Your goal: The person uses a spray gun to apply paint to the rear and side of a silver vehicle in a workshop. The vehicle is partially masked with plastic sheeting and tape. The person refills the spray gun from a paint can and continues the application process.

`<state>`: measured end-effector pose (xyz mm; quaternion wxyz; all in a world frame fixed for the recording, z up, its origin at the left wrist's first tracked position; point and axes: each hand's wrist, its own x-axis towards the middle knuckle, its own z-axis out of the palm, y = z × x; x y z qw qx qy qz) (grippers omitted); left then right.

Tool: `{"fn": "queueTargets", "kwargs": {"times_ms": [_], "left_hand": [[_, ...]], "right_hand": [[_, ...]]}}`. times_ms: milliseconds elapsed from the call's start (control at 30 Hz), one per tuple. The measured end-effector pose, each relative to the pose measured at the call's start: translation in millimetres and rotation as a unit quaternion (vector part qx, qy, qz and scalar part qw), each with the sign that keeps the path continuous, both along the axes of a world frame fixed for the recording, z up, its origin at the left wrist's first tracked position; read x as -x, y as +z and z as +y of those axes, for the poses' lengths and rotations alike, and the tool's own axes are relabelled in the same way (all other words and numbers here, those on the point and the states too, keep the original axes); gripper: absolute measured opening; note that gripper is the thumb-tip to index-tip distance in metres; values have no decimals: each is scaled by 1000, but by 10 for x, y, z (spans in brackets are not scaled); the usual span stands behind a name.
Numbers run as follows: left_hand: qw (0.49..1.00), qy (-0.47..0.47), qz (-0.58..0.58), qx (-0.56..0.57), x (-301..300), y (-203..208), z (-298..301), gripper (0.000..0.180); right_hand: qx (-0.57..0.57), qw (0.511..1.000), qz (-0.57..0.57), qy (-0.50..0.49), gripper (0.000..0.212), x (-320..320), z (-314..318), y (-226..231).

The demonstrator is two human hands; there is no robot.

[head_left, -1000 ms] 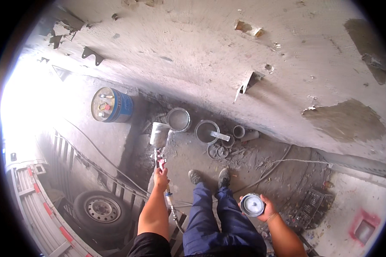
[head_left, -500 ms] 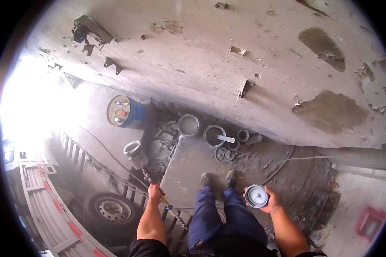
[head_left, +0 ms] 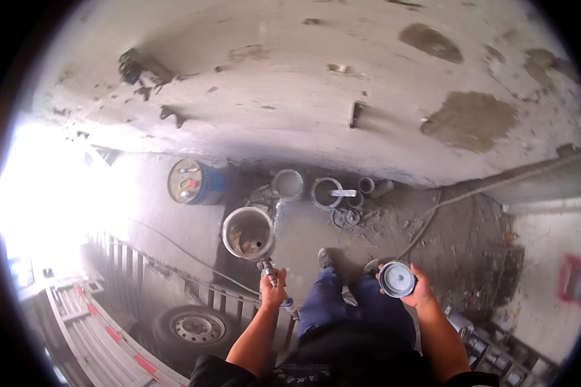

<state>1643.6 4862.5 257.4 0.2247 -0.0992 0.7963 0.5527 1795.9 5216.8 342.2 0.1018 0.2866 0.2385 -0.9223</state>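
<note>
A dusty concrete floor [head_left: 394, 226] meets a patched grey wall. Your left hand [head_left: 273, 290] is closed in a grip on the handle of a spray gun, its open metal cup [head_left: 248, 233] raised. Your right hand [head_left: 414, 284] cradles the round lid [head_left: 396, 278], fingers curled at its rim; both look rigid, light, probably slick.

cup [head_left: 248, 233]: dull silver | lid [head_left: 396, 279]: grey | drum [head_left: 197, 182]: blue (tan top) | trousers [head_left: 355, 309]: blue

Dull metal cup [head_left: 248, 233], matt grey lid [head_left: 397, 278] — rough stained concrete floor [head_left: 303, 226], blue drum [head_left: 193, 182]
</note>
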Motion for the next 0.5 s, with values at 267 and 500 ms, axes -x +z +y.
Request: {"fn": "queueTargets", "kwargs": {"times_ms": [267, 500], "left_hand": [[931, -320, 165, -60, -295, 216, 758, 25], [716, -628, 291, 92, -614, 138, 1339, 29]], "right_hand": [[-19, 991, 69, -116, 78, -766, 93, 51], [-35, 964, 104, -243, 78, -1746, 203, 57]]}}
